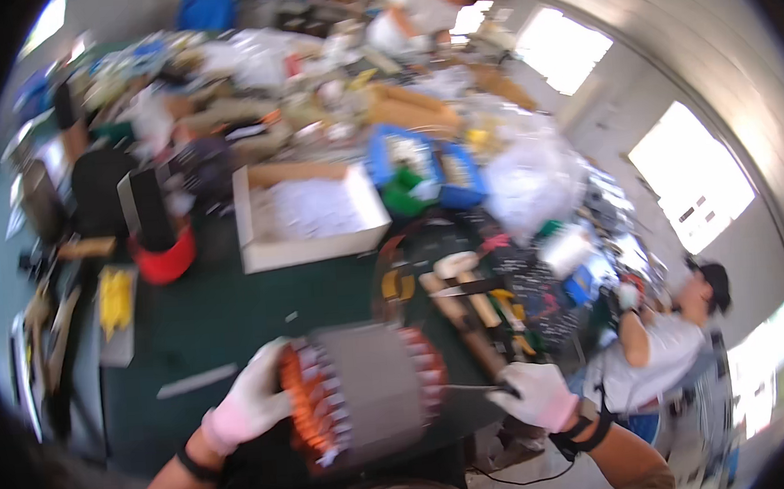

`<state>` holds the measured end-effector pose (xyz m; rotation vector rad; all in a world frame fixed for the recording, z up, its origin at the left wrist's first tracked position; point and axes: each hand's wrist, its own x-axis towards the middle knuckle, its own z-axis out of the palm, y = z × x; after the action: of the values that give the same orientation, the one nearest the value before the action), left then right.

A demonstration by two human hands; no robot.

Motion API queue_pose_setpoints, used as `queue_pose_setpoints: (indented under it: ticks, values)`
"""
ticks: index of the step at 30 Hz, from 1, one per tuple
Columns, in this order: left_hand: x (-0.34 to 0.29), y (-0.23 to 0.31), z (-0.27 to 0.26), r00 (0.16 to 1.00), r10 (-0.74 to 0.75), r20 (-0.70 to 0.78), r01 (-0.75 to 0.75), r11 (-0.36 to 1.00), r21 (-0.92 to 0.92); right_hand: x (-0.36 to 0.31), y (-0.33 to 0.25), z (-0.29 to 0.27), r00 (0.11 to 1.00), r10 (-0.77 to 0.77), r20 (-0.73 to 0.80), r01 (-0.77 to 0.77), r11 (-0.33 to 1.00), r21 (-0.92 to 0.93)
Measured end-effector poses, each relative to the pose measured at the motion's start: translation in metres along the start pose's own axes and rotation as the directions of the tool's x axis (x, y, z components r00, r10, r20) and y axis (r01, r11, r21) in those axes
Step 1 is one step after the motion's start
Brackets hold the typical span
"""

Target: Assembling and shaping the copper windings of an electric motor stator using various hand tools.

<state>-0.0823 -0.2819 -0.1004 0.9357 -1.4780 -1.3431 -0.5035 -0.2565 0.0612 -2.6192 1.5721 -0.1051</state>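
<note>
A motor stator [373, 387] lies on its side at the near edge of the dark green table, with a grey core, orange windings and white insulation pieces at its ends. My left hand [255, 395], in a white and pink glove, grips the stator's left winding end. On the other side, my gloved right hand [537, 396] is closed around the dark handle of a thin metal-shafted tool [470, 387]. Its shaft points left to the stator's right end, where the tip cannot be made out. A pale strip [197, 382] lies left of the stator.
Behind the stator stands an open white box [256, 245] with pale sheets. Hammers [460, 312] and other hand tools lie to the right. A blue bin [460, 181], a red round holder [164, 260] and yellow pieces [116, 300] stand farther out. Two other people work nearby.
</note>
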Motion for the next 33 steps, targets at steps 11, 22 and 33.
queue_pose_setpoints:
  ticks: [11, 22, 33]
  values:
    - [0.012, 0.028, 0.006, 0.987, 0.151, -0.058, -0.127, 0.946, 0.297, 0.141, -0.141, 0.018, 0.909, -0.414, -0.048, 0.397, 0.824, 0.404]
    - [0.012, 0.029, 0.010, 0.983, 0.169, -0.071, -0.144, 0.952, 0.271, 0.129, -0.118, 0.006, 0.881, -0.457, 0.127, 0.426, 0.880, 0.209]
    - [0.009, 0.022, 0.011, 0.974, 0.210, -0.089, -0.185, 0.955, 0.233, 0.151, -0.120, -0.001, 0.852, -0.461, 0.248, 0.473, 0.881, 0.016]
